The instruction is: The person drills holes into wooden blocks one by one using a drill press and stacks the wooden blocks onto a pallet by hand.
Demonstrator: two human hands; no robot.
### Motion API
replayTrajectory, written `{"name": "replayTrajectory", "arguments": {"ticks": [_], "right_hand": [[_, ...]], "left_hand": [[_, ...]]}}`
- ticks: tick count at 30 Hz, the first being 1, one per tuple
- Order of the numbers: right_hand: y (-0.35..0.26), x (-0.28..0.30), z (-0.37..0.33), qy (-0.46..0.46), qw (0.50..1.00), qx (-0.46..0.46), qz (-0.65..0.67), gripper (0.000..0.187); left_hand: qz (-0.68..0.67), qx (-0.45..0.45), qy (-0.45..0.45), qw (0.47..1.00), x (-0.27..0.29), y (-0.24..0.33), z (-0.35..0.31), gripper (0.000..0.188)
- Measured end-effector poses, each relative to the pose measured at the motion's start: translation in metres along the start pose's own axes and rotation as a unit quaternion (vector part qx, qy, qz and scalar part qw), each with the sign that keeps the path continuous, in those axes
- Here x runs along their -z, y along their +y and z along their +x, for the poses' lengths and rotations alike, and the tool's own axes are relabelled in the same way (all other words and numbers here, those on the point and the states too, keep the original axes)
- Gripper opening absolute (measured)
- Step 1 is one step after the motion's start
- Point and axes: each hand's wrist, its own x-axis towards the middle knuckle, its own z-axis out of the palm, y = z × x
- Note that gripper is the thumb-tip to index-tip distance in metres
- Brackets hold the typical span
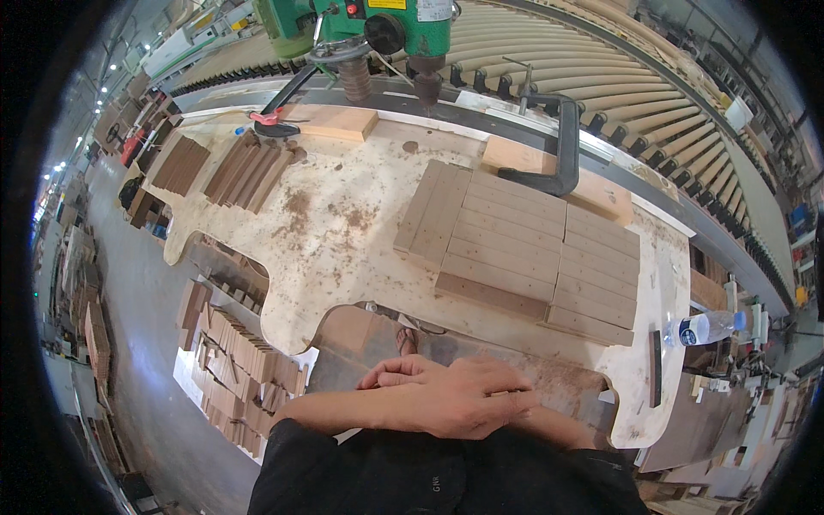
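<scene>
My forearms are crossed in front of me at the worktable's near edge. My left hand (482, 393) lies over my right forearm with its fingers stretched out, and it holds nothing. From under the left forearm comes my right hand (395, 371), partly hidden, its fingers loosely bent and apart with nothing visible in them. Beyond the hands, a block of flat brown wooden strips (506, 245) with small holes lies in tight rows on the pale plywood table (343, 266). Both hands are apart from these strips.
A green drill press (421, 34) stands at the back. A black clamp (562, 146) holds a light wooden block (506, 157). More brown strips (245, 172) lie at the far left, and stacked pieces (236, 369) sit lower left. A water bottle (708, 328) lies right; rollers (549, 69) run behind.
</scene>
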Motion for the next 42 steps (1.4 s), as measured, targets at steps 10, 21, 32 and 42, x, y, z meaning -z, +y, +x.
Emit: {"name": "replayTrajectory", "arguments": {"ticks": [10,21,32,42], "right_hand": [[0.008,0.000,0.002,-0.012,0.999,0.007,-0.033,0.026],[0.001,-0.018,-0.016,0.017,0.998,0.006,-0.060,0.023],[-0.014,-0.023,-0.020,0.036,0.994,0.034,-0.099,0.022],[-0.053,-0.033,0.016,0.103,0.992,0.022,-0.072,0.021]], "left_hand": [[0.037,-0.024,0.007,0.999,-0.003,0.002,-0.003,0.031],[0.062,-0.068,0.023,0.996,-0.013,0.019,-0.001,0.028],[0.078,-0.100,0.052,0.990,-0.007,0.021,0.001,0.030],[0.073,-0.153,0.064,0.983,0.036,-0.012,0.000,0.033]]}}
